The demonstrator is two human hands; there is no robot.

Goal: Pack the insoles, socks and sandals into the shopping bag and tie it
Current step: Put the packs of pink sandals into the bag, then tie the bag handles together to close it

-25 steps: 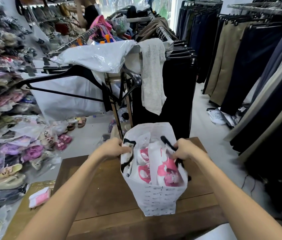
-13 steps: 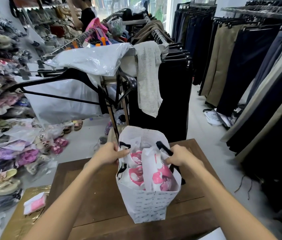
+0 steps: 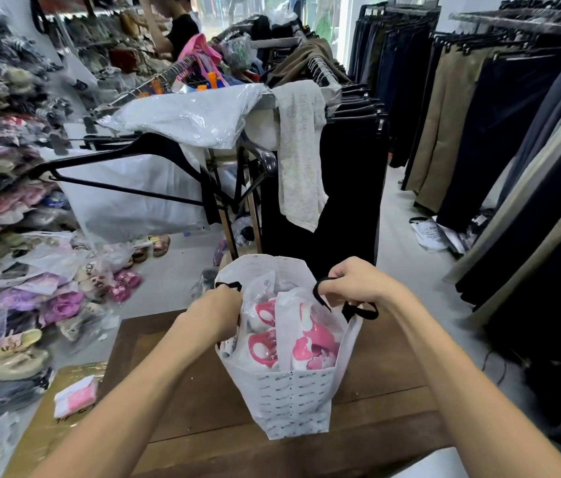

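We grip shopping bag (image 3: 292, 401): left hand (image 3: 218, 313) grasping rim, right hand (image 3: 358, 282) pinching black handle (image 3: 358, 310); bag soft, light, floppy, best lifted by handles

Clothing shop: trouser racks (image 3: 499, 108) along the right, hangers (image 3: 127, 160), bagged sandals (image 3: 13, 305) heaped on left shelves.

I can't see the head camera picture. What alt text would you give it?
Two bare hands hold a white shopping bag open on a wooden table: the left hand grips its left rim, the right hand pinches a black ribbon handle. Pink and white wrapped sandals fill it; clothing racks stand behind.
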